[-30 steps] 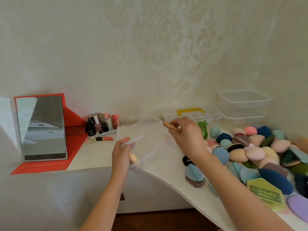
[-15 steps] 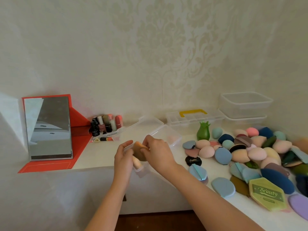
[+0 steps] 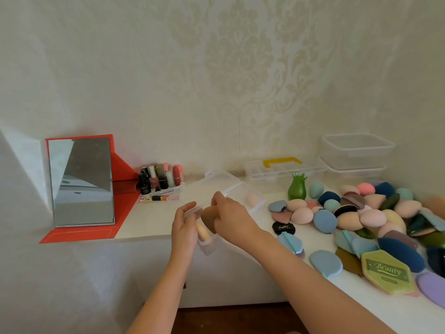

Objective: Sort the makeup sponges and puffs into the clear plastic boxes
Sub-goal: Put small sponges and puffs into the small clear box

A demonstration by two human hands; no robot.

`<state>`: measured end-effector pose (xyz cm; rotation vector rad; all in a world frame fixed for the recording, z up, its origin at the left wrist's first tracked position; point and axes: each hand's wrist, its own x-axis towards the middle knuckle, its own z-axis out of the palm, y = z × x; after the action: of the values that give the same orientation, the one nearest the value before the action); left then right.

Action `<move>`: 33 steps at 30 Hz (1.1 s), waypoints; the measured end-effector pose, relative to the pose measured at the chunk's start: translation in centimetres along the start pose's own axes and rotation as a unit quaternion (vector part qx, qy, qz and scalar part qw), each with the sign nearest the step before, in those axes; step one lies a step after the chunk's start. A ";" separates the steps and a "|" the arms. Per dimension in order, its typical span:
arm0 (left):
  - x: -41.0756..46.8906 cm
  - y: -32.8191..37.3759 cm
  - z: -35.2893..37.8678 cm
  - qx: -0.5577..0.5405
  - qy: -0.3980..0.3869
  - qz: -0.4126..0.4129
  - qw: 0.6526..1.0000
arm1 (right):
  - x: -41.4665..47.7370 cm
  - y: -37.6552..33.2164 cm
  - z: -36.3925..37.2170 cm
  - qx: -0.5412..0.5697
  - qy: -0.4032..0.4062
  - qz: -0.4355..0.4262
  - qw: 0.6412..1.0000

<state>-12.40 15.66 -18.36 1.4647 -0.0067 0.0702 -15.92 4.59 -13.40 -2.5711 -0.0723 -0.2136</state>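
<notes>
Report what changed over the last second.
The right hand, pinching the brown puff, drew back from above the counter toward the left hand and now holds the puff at the mouth of the small clear case gripped there. Unchanged: the left hand's grip, the beige sponge in the case, the sponge pile, the mirror.

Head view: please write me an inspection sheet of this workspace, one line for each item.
Surface: white counter.
Job's things: small clear box held above the counter edge; brown puff at its opening; open clear box on the counter, pink sponge inside; pile of sponges and puffs at right.
Clutter: mirror, nail polish bottles, green figure.
Hands: left hand grips the small clear box; right hand pinches the brown puff.
Cables: nothing seen.
Surroundings: patterned wall.
</notes>
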 end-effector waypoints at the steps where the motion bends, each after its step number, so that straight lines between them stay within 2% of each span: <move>1: 0.0 0.0 0.0 0.004 0.002 -0.002 1.000 | -0.1 -0.1 0.0 -0.007 -0.012 0.003 1.000; 4: -0.1 0.0 0.0 0.008 0.005 -0.006 1.000 | -0.1 -0.3 -0.5 -0.011 -0.073 -0.002 0.997; 8: -0.3 0.7 0.1 0.007 -0.006 -0.017 1.000 | -0.2 -1.1 -1.7 -0.016 -0.192 -0.053 0.980; 11: -0.4 1.0 0.0 0.036 -0.013 -0.038 0.999 | -0.5 -1.2 -2.2 -0.027 -0.234 -0.050 0.971; 14: -0.7 0.9 -0.3 0.052 -0.025 -0.044 0.997 | -1.4 -0.6 -2.6 -0.015 -0.218 -0.031 0.975; 18: -0.7 0.8 -0.6 0.063 -0.039 -0.050 0.996 | -3.9 1.1 -6.3 -0.031 -0.071 -0.040 0.996; 21: -1.1 0.7 -0.4 0.039 -0.038 -0.039 0.998 | -6.9 2.9 -10.1 -0.109 -0.004 0.032 0.994; 23: -1.5 0.6 -0.3 0.004 -0.027 -0.026 0.999 | -9.0 4.4 -11.6 -0.234 -0.028 0.113 0.965; 25: -2.2 0.4 -0.2 -0.037 -0.014 -0.020 0.999 | -11.1 5.9 -12.1 -0.331 -0.087 0.203 0.917; 29: -4.1 0.3 0.1 -0.090 0.008 -0.012 0.996 | -13.9 9.0 -11.9 -0.351 -0.131 0.340 0.862; 33: -5.5 0.2 0.9 -0.118 0.002 -0.025 0.993 | -15.1 9.8 -11.8 -0.357 -0.129 0.361 0.852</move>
<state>-17.88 14.59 -18.30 1.2279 0.0238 0.0300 -31.52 -10.10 -11.26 -3.0953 1.0465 0.4827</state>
